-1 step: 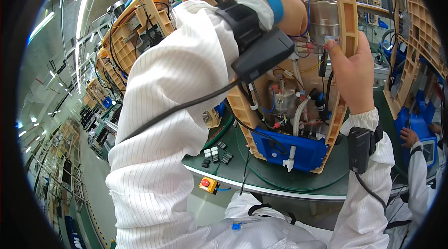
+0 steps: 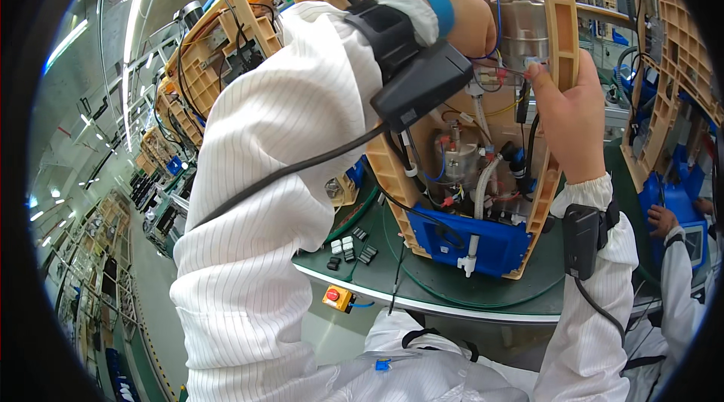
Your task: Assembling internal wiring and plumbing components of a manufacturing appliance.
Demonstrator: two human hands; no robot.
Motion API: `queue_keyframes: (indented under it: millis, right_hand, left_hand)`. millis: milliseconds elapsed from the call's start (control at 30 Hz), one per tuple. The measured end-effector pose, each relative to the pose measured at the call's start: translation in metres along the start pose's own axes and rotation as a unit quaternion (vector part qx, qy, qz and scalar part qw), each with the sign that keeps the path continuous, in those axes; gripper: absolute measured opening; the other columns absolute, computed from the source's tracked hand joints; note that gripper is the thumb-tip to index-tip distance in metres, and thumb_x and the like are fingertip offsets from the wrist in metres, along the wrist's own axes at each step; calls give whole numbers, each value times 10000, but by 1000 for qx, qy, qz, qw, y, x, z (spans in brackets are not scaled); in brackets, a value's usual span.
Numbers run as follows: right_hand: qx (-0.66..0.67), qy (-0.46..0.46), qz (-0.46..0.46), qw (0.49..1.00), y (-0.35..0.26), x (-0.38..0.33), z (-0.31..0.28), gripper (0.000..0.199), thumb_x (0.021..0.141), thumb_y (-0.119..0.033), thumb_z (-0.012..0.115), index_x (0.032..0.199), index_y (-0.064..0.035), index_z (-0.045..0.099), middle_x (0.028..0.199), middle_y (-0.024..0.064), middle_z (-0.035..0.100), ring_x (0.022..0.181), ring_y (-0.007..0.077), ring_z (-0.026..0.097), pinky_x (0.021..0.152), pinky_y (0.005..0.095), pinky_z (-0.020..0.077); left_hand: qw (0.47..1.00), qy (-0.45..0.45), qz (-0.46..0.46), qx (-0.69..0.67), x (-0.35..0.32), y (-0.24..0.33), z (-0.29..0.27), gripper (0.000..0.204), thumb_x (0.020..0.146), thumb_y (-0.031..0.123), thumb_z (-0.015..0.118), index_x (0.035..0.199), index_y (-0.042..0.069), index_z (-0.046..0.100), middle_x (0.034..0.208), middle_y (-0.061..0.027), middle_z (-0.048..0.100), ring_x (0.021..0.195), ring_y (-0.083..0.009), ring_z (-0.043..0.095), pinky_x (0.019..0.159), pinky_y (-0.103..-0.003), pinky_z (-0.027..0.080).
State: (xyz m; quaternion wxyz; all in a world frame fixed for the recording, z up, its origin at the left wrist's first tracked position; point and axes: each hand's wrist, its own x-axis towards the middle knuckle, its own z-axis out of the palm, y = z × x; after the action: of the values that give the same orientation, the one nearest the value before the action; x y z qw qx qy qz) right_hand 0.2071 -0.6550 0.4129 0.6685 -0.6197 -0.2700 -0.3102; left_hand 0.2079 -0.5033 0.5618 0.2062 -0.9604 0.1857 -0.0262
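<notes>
The left hand (image 2: 471, 21) is mostly hidden behind its own sleeve and wrist box, so its grip cannot be told. The tan frame (image 2: 562, 40) is cut off at the top edge. Small black parts (image 2: 351, 247) on the counter (image 2: 452, 300) are too small to tell apart.

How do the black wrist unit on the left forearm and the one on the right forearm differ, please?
The left wrist unit is tilted and looks large, close to the camera; the right wrist unit hangs upright and looks smaller. The left one's cable runs across the sleeve; the right one's drops downward. Both are black and strapped over white striped sleeves.
</notes>
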Motion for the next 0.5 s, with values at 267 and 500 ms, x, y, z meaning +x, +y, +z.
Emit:
queue_keyframes:
  millis: [267,500]
  right_hand:
    - [7,19,-57,998,9,3,6,274,899,-158,663,1100,-1,562,843,94,671,694,147,604,637,304,489]
    - [-8,18,-45,999,7,2,0,270,900,-169,666,1086,1,568,825,104,671,670,160,603,635,316,490]
  left_hand:
    - [996,-52,3,74,-8,11,-3,233,895,127,513,967,53,722,752,-60,677,575,-164,606,560,-288,508]
    - [985,-86,-47,143,-23,32,-13,351,927,339,584,862,16,703,682,-97,635,640,-222,621,592,-375,498]
